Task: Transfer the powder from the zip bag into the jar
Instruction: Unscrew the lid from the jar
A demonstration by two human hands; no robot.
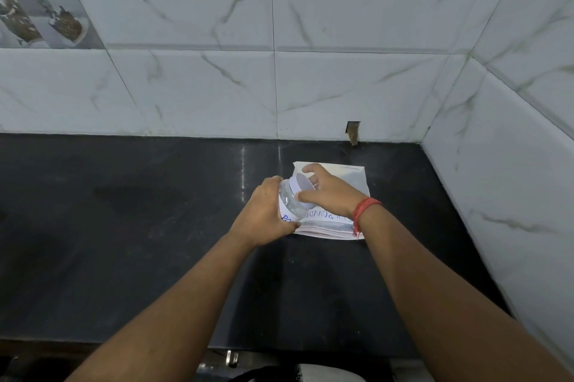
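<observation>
Head view over a dark worktop (155, 226) set in a corner of marbled white wall tiles (341, 86). Much of the zip bag (348, 179) is hidden: my right hand (329, 192) and forearm cover its middle, and the jar (290, 206) covers its near left corner, so only its far edge, its right side and the layered near edge show. Blue lettering on the bag reads upside down and is partly blocked; "POWDE" can be made out, the rest cannot. Whether the bag is sealed or open, and how much powder it holds, I cannot tell. The bag lies flat on the worktop, near the back wall and right of centre. The jar is clear, tilted with its mouth toward the right and away from me, and carries a white label whose blue writing is mostly covered by my left hand (264, 210). My left hand is wrapped around the jar's body, fingers curled under it and thumb over the top. My right hand is half closed around the white lid (304, 189), thumb on its near rim and fingers arched over its far rim; whether the lid is seated on the jar or already loose is unclear. A red thread band (366, 209) circles my right wrist. The bottom edge of the view cuts off both forearms.
</observation>
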